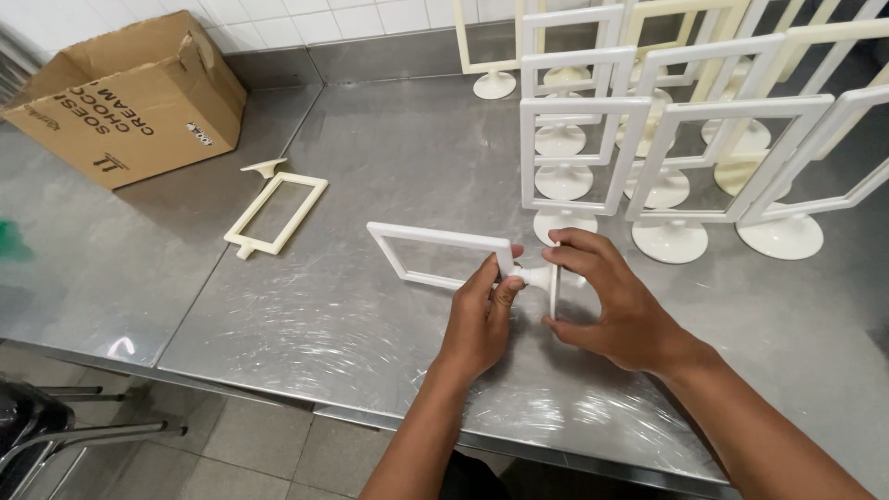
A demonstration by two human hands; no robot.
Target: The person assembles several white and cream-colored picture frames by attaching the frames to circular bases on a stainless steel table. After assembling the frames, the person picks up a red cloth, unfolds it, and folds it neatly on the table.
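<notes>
The stem of a white sign frame (435, 252) is pinched by the left hand (482, 319), while its round base (554, 278) is gripped edge-on by the right hand (616, 310), low over the steel table (370, 167). Stem and base are best kept in line. What the tipped cardboard box (130, 97) holds cannot be told.

A: Table (389, 157)? Brushed stainless steel, swirl scuffs, dull sheen w/ glare spots.

B: Frame (435, 255) in the left hand (477, 319) and right hand (607, 306): white plastic, smooth, semi-matt. Its round base (554, 289) same.

A: Standing frames (685, 139): plastic too, some cream, some white. Loose frame (276, 213) cream plastic.

B: Box (130, 97): brown corrugated cardboard, matt. Wall tiles (306, 18) glossy white; floor tiles (250, 454) matt grey.
</notes>
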